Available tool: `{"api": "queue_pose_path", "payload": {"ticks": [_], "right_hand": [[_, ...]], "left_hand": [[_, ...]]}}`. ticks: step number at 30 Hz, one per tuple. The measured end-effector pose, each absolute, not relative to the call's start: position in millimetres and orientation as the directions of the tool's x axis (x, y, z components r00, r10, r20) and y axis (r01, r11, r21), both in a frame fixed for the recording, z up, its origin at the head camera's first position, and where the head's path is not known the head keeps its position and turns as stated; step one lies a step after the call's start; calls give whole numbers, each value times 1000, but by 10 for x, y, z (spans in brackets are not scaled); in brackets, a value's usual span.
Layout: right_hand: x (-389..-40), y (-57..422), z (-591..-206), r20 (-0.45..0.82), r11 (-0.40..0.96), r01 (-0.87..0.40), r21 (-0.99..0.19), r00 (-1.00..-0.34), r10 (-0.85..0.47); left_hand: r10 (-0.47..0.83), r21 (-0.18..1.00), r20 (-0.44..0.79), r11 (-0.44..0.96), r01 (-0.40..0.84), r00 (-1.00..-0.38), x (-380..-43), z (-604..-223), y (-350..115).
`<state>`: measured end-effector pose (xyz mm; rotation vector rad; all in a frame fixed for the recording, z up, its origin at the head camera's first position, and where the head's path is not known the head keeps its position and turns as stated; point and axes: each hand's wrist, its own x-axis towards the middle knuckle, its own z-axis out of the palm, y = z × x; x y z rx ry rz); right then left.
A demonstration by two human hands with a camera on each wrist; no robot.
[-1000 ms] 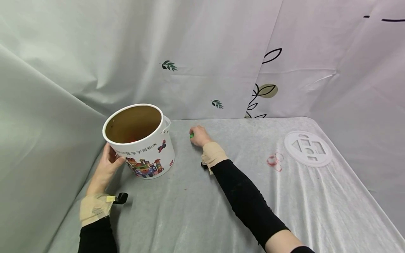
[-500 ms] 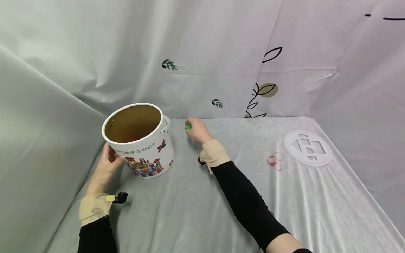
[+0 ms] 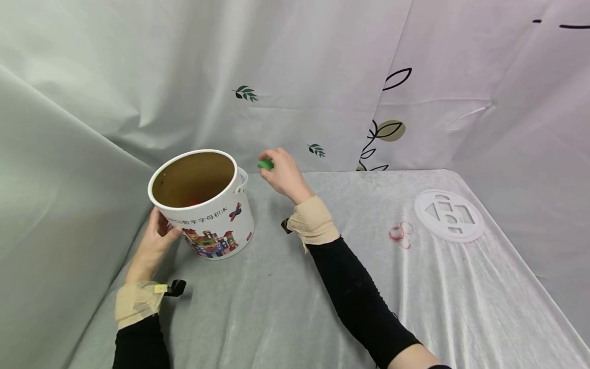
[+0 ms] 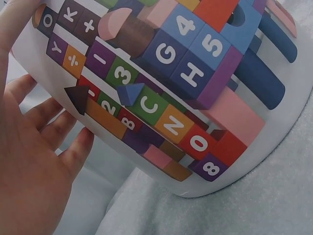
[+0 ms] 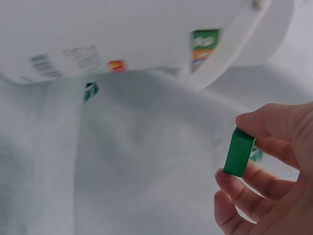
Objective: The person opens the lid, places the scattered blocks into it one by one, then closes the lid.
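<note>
A tall white bucket (image 3: pixel 216 225) with printed toy blocks stands at the left of the table, its mouth uncovered and something red showing deep inside. My left hand (image 3: pixel 154 243) rests on its near left side, fingers spread along the wall; the left wrist view shows the fingertips (image 4: pixel 83 139) right at the printed wall. To the right of the bucket, my right hand (image 3: pixel 283 174) is raised and pinches a small green block (image 5: pixel 239 152) between thumb and fingers. In the right wrist view the block hangs below the bucket's white handle (image 5: pixel 230 46).
A round white lid (image 3: pixel 449 215) with shaped cut-outs lies at the table's right. Red outline marks (image 3: pixel 400 234) show on the grey table cover (image 3: pixel 276 307) beside it. Pale curtains (image 3: pixel 299 77) with leaf prints close off the back and sides.
My right hand has risen from the table with the green block and moved up and left, towards the bucket's rim. The left hand and the bucket have stayed put.
</note>
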<state>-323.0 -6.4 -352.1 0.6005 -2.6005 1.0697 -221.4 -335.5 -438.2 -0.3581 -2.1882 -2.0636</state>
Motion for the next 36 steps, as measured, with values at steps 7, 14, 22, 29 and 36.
{"api": "queue_pose_path", "payload": {"ticks": [7, 14, 22, 29, 36], "right_hand": [[-3061, -133, -3254, 430, 610, -509, -608, -857, -286], [-2918, -220, -3077, 485, 567, -575, -590, -814, -322], [-2771, -339, -2940, 548, 496, -655, -570, -753, -366], [-2732, -487, -2921, 513, 469, -674, -571, -739, -438], [-2747, -655, -2953, 499, 465, -703, -538, -710, -497]], "left_hand": [[97, 969, 232, 66, 239, -968, -2213, -4375, -3366], [95, 967, 236, 75, 243, -967, -2215, -4383, -3361], [94, 970, 226, 72, 233, -970, -2209, -4372, -3362], [98, 968, 228, 83, 237, -969, -2210, -4370, -3362], [93, 968, 229, 85, 237, -969, -2202, -4393, -3362]]}}
